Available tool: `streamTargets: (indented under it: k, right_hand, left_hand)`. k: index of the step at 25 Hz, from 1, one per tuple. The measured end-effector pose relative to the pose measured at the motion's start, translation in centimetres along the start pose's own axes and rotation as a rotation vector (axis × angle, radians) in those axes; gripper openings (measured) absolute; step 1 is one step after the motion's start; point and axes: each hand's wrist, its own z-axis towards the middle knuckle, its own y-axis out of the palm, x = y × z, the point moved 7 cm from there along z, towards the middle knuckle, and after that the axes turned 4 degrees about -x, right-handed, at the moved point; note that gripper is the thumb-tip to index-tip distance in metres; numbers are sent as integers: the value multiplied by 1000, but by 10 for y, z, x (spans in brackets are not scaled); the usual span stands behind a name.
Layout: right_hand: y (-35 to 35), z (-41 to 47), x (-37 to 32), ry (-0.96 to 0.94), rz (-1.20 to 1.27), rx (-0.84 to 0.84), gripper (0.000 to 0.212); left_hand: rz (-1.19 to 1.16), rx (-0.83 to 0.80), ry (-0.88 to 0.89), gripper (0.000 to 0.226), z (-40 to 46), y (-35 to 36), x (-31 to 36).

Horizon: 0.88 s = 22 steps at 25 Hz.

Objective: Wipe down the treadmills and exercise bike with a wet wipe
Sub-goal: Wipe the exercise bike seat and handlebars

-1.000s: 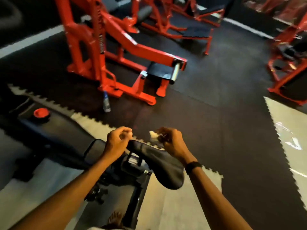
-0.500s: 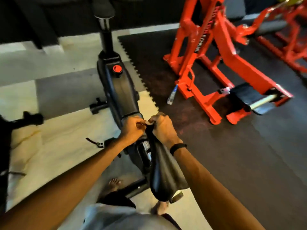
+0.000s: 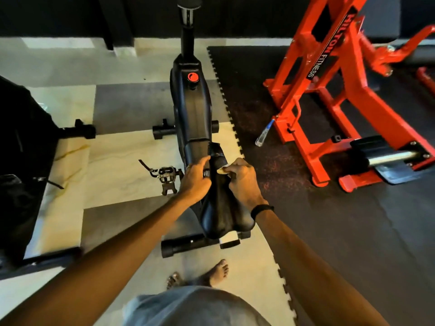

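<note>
A black exercise bike [image 3: 191,107] stands ahead of me, its red knob [image 3: 193,77] on top of the frame. Its black saddle [image 3: 220,208] points away from me, nose forward. My left hand [image 3: 196,181] grips the left side of the saddle's narrow nose. My right hand [image 3: 243,181] rests on the right side of the nose and pinches a small pale wet wipe [image 3: 222,170] against it. A black band sits on my right wrist.
A red weight machine [image 3: 334,95] stands to the right on the dark rubber mat, with a clear bottle [image 3: 264,134] leaning at its foot. Another dark machine [image 3: 21,161] fills the left edge. The bike's pedal [image 3: 166,172] juts left. My bare feet [image 3: 211,275] are behind the bike.
My view has swung left and down from the red machines to the bike. Both hands came from above the saddle onto its nose, now gripping either side of it.
</note>
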Motion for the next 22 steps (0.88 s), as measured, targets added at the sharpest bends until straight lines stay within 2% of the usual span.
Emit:
streamTargets:
  k: [5,9,11,13,16,17,18,22]
  right_hand:
    - [-5,-52,9,-7,-6,-77,38]
    - [-14,-84,21,-33,-15,-151,43]
    - [-21,-100,24,-76,-60,-183,35]
    - [-27,-103,26,-111,-108,-344,29]
    - [-32,-77,44,-41,-301,-747,26]
    - [-38,-62,43,-41,-331,-780,26]
    - [-44,-41,33,-66,-299,-726,27]
    - [-53,32,-15,-174,-140,-298,29]
  left_hand:
    - [-177,-20,-40,60,-40,25,-21]
    - [-241,-40,-89,66,-66,38,-31]
    - [-230,-71,-91,68,-71,40,-34]
    - [-215,-103,-82,73,-75,43,-36]
    - [-172,-124,-90,77,-77,41,-35]
    - [-158,-122,-92,78,-77,39,-33]
    - [-154,-134,-110,79,-78,38,-31]
    - [-114,-181,-117,70,-83,41,-22]
